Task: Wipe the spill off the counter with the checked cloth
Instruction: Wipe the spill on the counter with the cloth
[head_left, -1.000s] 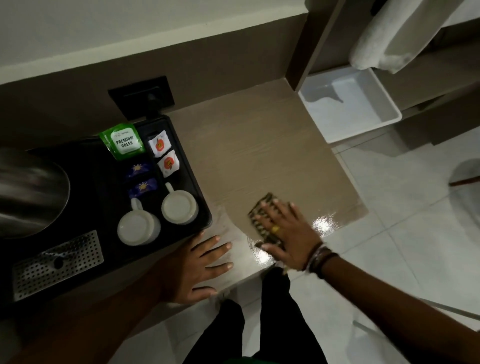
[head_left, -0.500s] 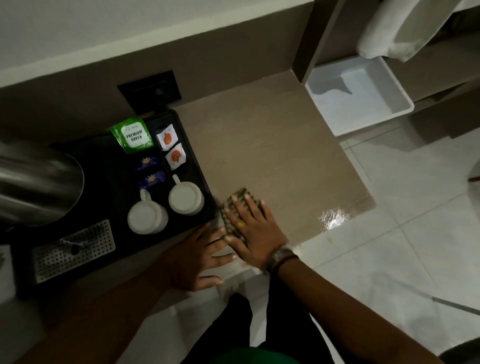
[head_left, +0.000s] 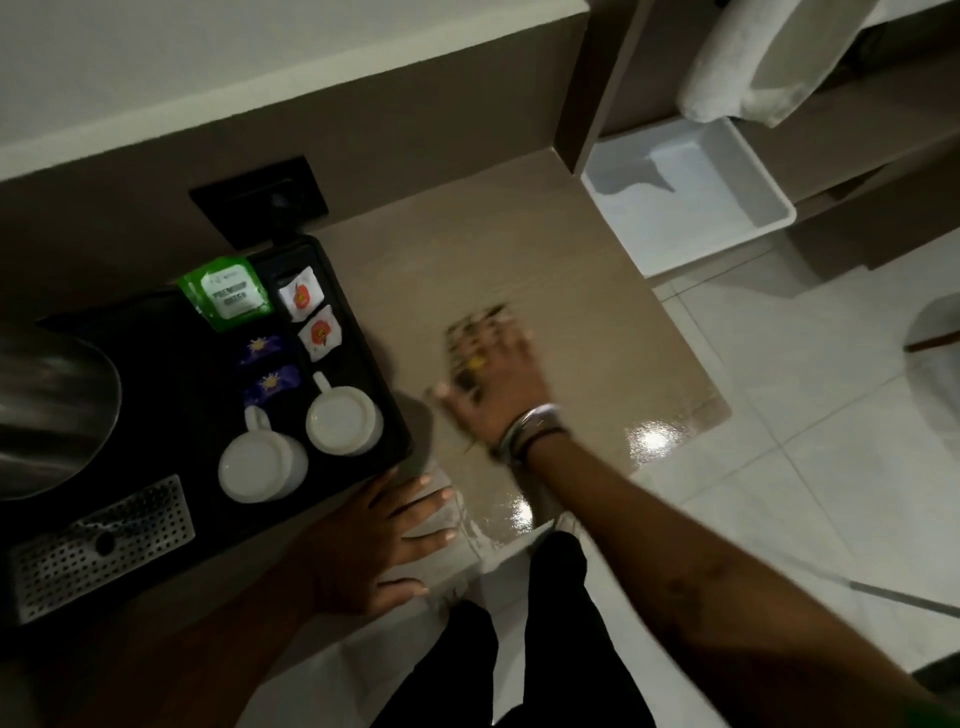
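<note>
My right hand (head_left: 496, 384) presses flat on the checked cloth (head_left: 470, 325), which pokes out from under the fingers in the middle of the wooden counter (head_left: 467, 244). The hand is blurred with motion. Wet shiny patches of the spill (head_left: 652, 441) glint near the counter's front right corner and at the front edge beside my wrist. Flat on the counter's front edge, fingers spread, my left hand (head_left: 379, 540) holds nothing, just below the black tray.
A black tray (head_left: 358, 343) on the left holds two white cups (head_left: 343, 418), tea sachets and a green packet (head_left: 228, 293). A steel kettle (head_left: 47, 410) stands far left. A white bin (head_left: 685, 195) sits on the floor to the right, under a hanging towel (head_left: 748, 67).
My right hand has slid the cloth from the front right edge left to the tray, then away from me toward the counter's middle. My left hand stays planted.
</note>
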